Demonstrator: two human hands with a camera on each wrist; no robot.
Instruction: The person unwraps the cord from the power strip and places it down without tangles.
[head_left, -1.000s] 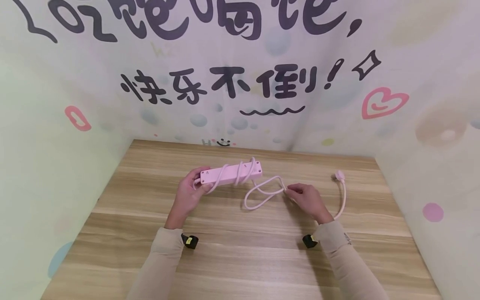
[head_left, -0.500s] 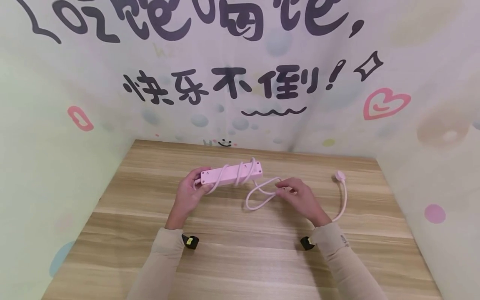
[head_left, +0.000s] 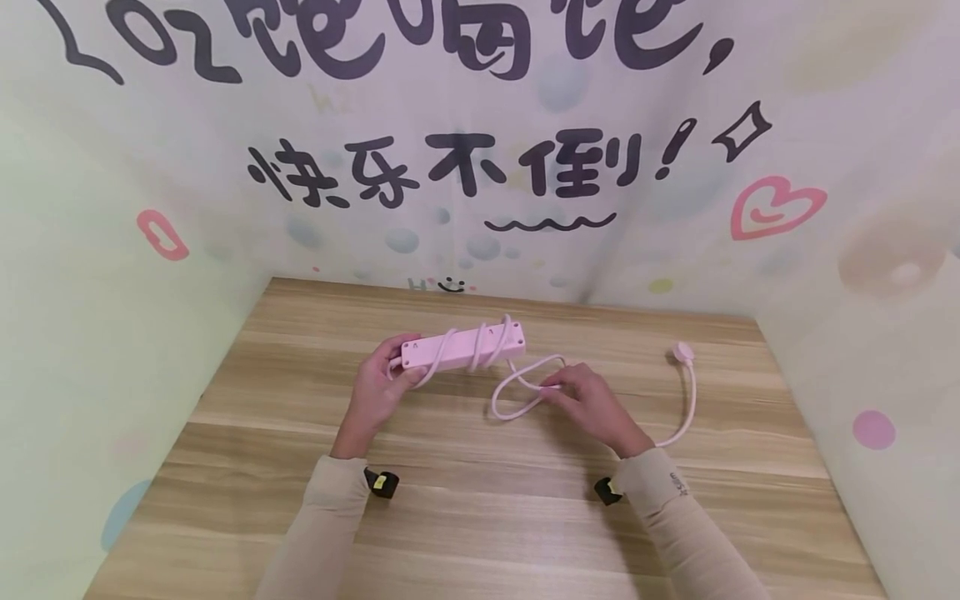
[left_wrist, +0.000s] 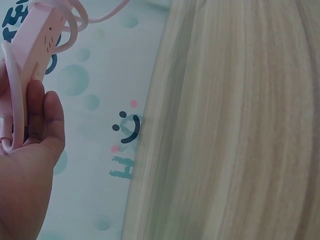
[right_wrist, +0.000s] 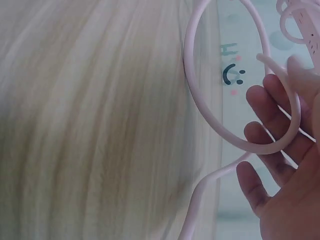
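A pink power strip [head_left: 461, 348] is held up slightly tilted in the head view, its cord wound round it in several turns. My left hand [head_left: 375, 387] grips its left end, thumb in front and fingers behind. The left wrist view shows the strip's slotted socket face [left_wrist: 48, 40] beside my fingers [left_wrist: 54, 112]. From the strip's right end the cord [head_left: 493, 404] hangs in a loose loop. My right hand [head_left: 596, 404] pinches this loop between thumb and fingers. In the right wrist view, the cord [right_wrist: 189, 60] curves across the loosely bent fingers [right_wrist: 260, 102].
The pink plug [head_left: 682, 352] lies on the wooden table [head_left: 480, 533] at the right, its cord tail running back under the right wrist. A printed wall cloth [head_left: 360, 250] rises behind the table, with side panels left and right. A black wrist camera [head_left: 384, 485] sits at each cuff.
My right hand has moved left along the cord, closer to the strip, and has taken a new pinch on the loop. The left hand and the power strip stay nearly in place.
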